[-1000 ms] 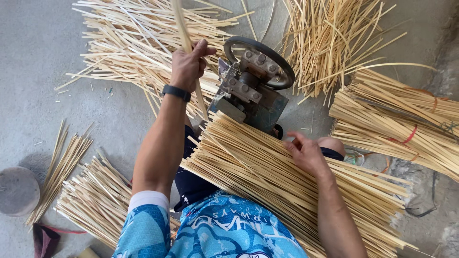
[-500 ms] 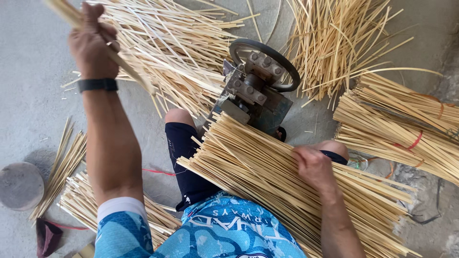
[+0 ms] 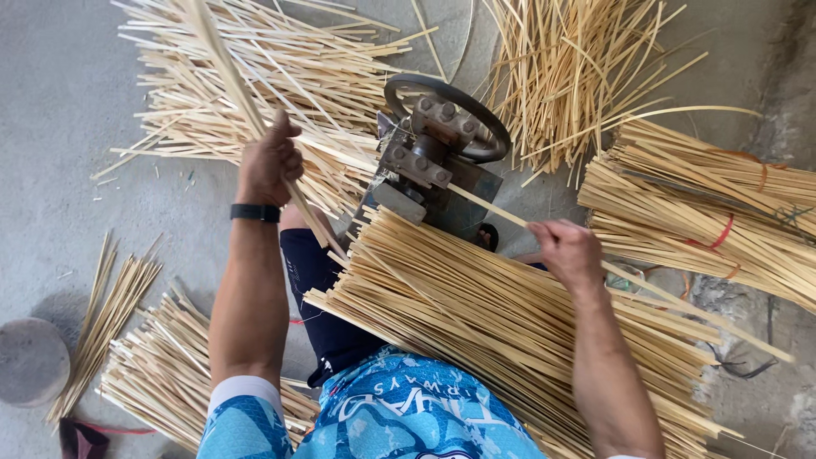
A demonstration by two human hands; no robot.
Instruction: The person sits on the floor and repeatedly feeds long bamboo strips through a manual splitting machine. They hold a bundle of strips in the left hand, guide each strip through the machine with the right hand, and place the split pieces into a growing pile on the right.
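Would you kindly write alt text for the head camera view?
A seated person's left hand grips a bamboo strip while the right hand feeds another strip into a small wheeled metal machine, a pile of strips across the lap.

strips (image 3: 510, 314): pale matt wood | machine (image 3: 429, 161): dull metal | floor (image 3: 59, 127): rough concrete

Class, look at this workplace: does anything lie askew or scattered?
Yes. Behind the machine, loose strips lie crisscrossed over the floor, while the bundles at right are tied and parallel.
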